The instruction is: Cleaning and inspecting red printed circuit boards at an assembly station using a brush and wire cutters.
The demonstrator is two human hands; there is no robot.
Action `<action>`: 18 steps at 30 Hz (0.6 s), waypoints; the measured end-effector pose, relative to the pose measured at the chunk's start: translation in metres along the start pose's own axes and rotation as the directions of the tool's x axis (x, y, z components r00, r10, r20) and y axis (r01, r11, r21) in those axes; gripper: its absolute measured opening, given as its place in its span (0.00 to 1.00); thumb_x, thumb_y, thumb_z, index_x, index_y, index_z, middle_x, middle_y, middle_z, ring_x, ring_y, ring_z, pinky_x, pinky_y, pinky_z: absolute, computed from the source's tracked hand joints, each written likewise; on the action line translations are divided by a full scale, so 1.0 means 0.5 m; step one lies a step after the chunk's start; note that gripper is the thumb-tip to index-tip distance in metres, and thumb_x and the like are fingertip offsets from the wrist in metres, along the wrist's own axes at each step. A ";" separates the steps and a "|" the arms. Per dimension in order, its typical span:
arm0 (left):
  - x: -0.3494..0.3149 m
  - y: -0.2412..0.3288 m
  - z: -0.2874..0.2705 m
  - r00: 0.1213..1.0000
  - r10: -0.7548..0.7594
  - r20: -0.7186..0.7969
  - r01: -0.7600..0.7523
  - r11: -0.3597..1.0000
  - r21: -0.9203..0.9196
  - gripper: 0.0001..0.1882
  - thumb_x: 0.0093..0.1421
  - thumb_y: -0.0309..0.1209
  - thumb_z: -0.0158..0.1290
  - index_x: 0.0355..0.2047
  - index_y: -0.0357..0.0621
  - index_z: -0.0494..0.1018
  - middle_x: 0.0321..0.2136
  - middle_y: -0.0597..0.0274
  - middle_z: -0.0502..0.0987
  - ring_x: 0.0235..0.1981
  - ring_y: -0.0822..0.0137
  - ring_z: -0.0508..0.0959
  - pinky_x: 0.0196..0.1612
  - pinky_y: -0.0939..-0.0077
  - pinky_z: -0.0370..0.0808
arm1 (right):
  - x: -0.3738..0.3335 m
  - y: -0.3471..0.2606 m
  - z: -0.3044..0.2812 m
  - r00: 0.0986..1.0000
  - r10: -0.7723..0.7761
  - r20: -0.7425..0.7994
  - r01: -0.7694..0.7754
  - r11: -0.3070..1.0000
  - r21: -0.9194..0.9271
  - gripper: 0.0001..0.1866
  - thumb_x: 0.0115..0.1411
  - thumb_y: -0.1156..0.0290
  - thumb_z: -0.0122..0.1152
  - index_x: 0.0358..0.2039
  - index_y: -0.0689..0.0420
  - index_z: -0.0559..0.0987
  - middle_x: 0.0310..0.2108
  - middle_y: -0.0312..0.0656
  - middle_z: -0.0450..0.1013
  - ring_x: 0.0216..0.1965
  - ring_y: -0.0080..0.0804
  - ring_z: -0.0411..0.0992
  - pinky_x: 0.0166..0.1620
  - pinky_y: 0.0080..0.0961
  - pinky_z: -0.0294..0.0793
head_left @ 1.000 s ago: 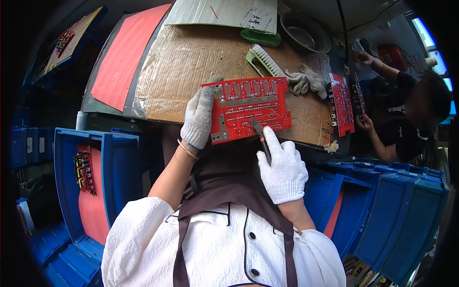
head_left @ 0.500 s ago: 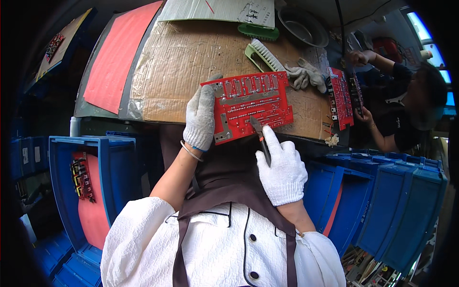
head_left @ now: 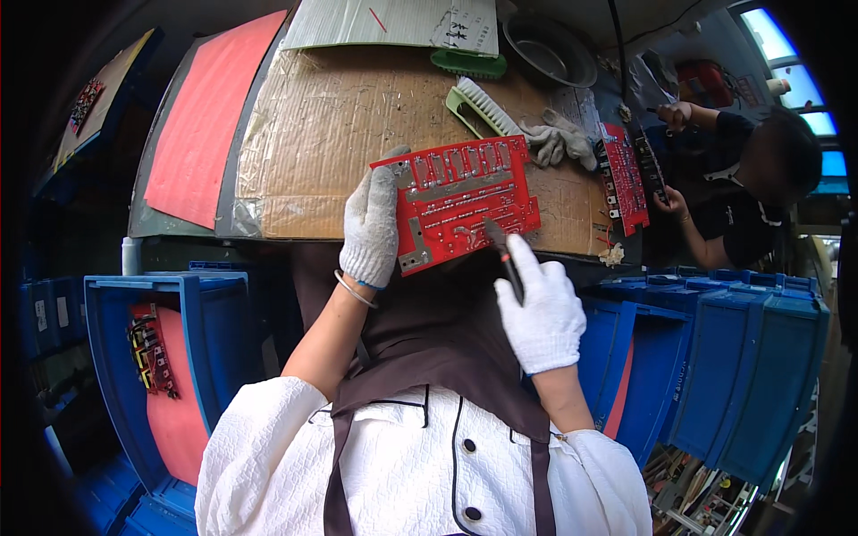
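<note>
A red circuit board, its soldered side facing up, is tilted above the table's front edge. My gloved left hand grips its left edge, thumb along the top corner. In my gloved right hand is a pair of cutting pliers with grey jaws and dark, red-edged handles. The index finger lies stretched along the pliers, the other fingers curl round. The jaw tips rest at or just over the board's lower right part; contact is not certain. The ends of the handles are hidden in my palm.
Cardboard covers the table. Beyond the board lie a green brush, spare gloves and a metal basin. A co-worker's hand holds another board at right. Blue crates flank me, one with a board on pink foam.
My right hand and the pliers have moved slightly right across the board. The whole view has shifted a little; my left hand keeps its grip.
</note>
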State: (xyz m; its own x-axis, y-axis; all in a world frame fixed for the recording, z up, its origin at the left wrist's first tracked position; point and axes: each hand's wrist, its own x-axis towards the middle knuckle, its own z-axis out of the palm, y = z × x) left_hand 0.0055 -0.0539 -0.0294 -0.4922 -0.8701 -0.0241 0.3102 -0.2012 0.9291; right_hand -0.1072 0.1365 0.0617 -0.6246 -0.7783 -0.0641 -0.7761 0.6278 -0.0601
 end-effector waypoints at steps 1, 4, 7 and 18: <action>-0.002 0.005 -0.001 1.000 0.006 -0.002 -0.006 1.000 0.002 0.30 0.77 0.47 0.44 0.64 0.32 0.70 0.54 0.53 0.79 0.53 0.68 0.77 0.60 0.70 0.73 | 0.005 0.022 0.004 0.994 0.106 0.017 -0.105 0.994 -0.020 0.33 0.60 0.57 0.69 0.67 0.34 0.72 0.37 0.45 0.71 0.37 0.47 0.76 0.42 0.44 0.78; -0.007 0.014 0.004 0.999 -0.039 -0.020 0.040 0.999 0.023 0.31 0.77 0.48 0.44 0.64 0.32 0.69 0.54 0.53 0.79 0.53 0.68 0.77 0.61 0.70 0.73 | 0.003 0.027 -0.009 0.993 0.109 -0.053 -0.107 0.993 0.046 0.33 0.59 0.58 0.70 0.66 0.35 0.73 0.38 0.44 0.72 0.39 0.46 0.77 0.43 0.44 0.78; -0.004 0.013 0.004 0.999 -0.052 -0.007 0.052 0.999 -0.009 0.30 0.76 0.49 0.45 0.64 0.33 0.69 0.54 0.53 0.79 0.54 0.67 0.77 0.61 0.70 0.72 | 0.008 -0.021 -0.017 0.990 -0.135 -0.050 0.139 0.986 0.090 0.34 0.57 0.58 0.71 0.66 0.34 0.73 0.38 0.43 0.71 0.41 0.44 0.75 0.45 0.43 0.78; 0.055 0.136 -0.071 0.973 -0.001 -0.229 0.027 0.993 0.111 0.20 0.72 0.39 0.54 0.54 0.33 0.77 0.45 0.61 0.81 0.45 0.72 0.78 0.53 0.73 0.75 | -0.039 0.216 -0.001 0.947 0.321 0.009 -0.306 0.896 0.323 0.33 0.63 0.57 0.64 0.67 0.46 0.68 0.45 0.52 0.76 0.47 0.56 0.77 0.48 0.49 0.77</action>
State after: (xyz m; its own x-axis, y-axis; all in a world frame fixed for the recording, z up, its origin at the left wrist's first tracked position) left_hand 0.0417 -0.1072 0.0198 -0.2927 -0.9500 -0.1088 0.2044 -0.1733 0.9634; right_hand -0.1786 0.2195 0.0572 -0.8397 -0.5357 -0.0892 -0.4755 0.8046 -0.3557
